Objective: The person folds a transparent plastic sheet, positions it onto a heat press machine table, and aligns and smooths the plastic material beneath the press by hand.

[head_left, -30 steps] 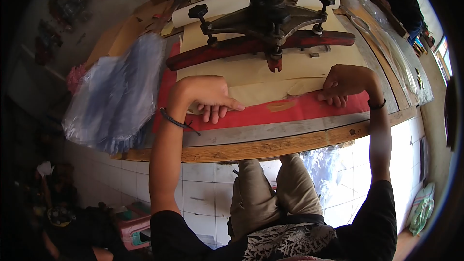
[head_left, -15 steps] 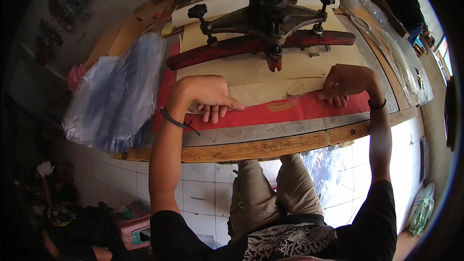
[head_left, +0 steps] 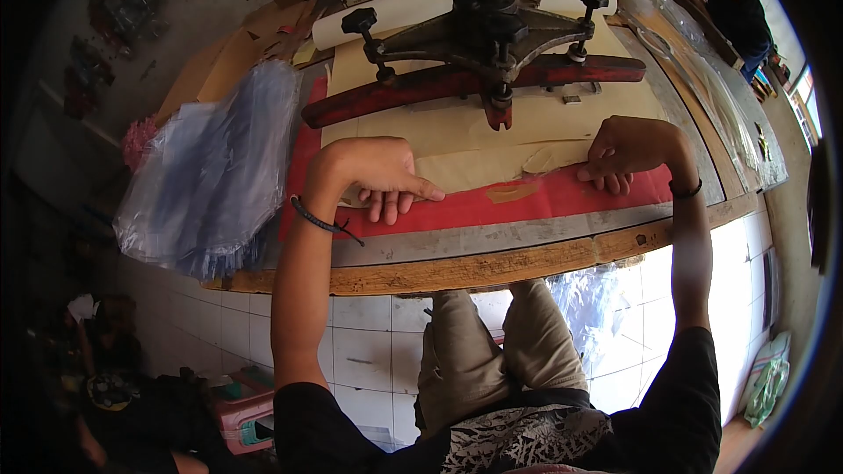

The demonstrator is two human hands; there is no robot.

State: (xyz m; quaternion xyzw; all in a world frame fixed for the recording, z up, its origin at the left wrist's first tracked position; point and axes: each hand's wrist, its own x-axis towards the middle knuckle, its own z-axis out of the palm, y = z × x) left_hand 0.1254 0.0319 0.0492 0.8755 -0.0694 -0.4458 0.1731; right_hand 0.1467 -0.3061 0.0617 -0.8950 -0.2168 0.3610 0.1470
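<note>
A tan sheet [head_left: 492, 158] with an uneven, torn near edge lies over a red sheet [head_left: 457, 209] on the worktable. My left hand [head_left: 382, 177] is closed at the left part of that edge, its thumb along the edge and the other fingers curled over the red. At the right part of the same edge, my right hand [head_left: 625, 154] is bent down with its fingertips pinched together. Just beyond both hands, a black press head [head_left: 496, 31] with screw knobs and a dark red curved bar [head_left: 395, 98] stands over the tan sheet.
A stack of clear plastic sheets [head_left: 211, 167] hangs over the table's left corner. The wooden front edge [head_left: 474, 265] runs before my legs. Clear strips [head_left: 698, 79] lie along the right side. One person [head_left: 738, 9] is at the far right, another sits low at left.
</note>
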